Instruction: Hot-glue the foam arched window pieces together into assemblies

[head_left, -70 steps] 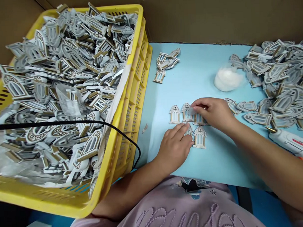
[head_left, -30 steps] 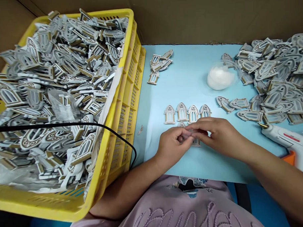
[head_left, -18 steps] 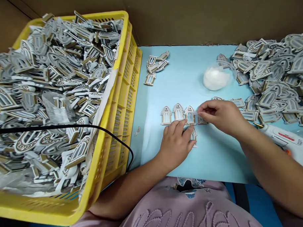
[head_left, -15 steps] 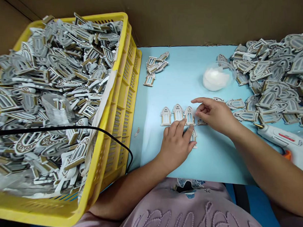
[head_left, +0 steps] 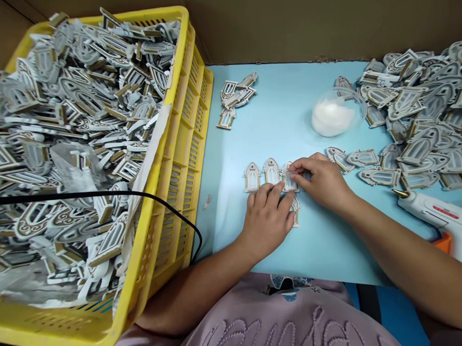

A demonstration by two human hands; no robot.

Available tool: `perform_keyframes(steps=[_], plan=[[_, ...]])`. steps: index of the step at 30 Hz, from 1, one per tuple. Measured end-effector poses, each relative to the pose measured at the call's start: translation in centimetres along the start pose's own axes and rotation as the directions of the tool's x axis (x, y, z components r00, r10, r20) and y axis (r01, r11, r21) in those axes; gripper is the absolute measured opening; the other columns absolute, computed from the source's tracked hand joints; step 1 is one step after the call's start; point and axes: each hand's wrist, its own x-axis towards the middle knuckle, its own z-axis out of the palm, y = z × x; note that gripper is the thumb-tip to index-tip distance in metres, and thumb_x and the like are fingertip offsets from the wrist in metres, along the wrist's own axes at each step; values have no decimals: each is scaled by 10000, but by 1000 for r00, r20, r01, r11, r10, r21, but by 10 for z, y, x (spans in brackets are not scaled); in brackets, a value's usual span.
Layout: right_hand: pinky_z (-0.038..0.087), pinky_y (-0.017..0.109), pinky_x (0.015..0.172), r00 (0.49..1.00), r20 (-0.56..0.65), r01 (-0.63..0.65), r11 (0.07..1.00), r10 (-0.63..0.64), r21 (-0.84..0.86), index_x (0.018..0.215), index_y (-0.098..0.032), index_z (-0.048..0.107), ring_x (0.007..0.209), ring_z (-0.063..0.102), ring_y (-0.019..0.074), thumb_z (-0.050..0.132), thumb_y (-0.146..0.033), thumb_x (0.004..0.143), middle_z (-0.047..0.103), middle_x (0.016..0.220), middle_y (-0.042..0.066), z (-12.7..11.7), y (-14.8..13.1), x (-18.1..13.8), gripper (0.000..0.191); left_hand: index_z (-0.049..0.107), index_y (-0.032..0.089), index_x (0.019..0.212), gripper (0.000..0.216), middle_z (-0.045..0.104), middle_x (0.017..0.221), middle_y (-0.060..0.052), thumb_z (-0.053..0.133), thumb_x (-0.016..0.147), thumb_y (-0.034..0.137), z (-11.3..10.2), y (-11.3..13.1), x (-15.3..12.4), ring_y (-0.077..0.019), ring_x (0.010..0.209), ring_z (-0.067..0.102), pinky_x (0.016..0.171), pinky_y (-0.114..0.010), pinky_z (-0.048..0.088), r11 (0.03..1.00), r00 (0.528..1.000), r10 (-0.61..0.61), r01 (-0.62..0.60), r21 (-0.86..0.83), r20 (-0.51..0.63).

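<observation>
Three small arched window frames, white with brown edges, lie in a row on the light-blue tabletop: a left one [head_left: 252, 177], a middle one [head_left: 272, 171] and a right one [head_left: 289, 181]. My left hand [head_left: 268, 217] rests flat, fingers spread, its fingertips at the lower edges of the middle and right frames. My right hand [head_left: 322, 182] is closed in a pinch over the right frame; what its fingertips hold is too small to make out. Another arched frame [head_left: 295, 213] lies below, partly covered by my left hand. Something beneath my right fingers is mostly hidden.
A yellow crate [head_left: 177, 159] heaped with arched frames stands left, a black cable [head_left: 160, 201] across it. A clear tub [head_left: 333, 116] with white contents sits behind my hands. At right are a pile of frames [head_left: 422, 121] and a white glue gun [head_left: 440, 211].
My right hand has moved left and its fingers have come together over the right frame of the row. My left hand stays in place. The view has shifted slightly.
</observation>
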Motion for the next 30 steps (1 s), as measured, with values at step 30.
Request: perform_keyframes(steps=[30], plan=[[355,527,1039,984,-178,-111,872,28,-478,1231,-91,703,1117,564,353,594,-208,891,682,1143,187,-79,50,90,375,590,208,1332,386,590,1452,-72,526,991,376,2,-5,-2,-331,1269,481,895,-489,427,998,997,59,-59,11,-42]])
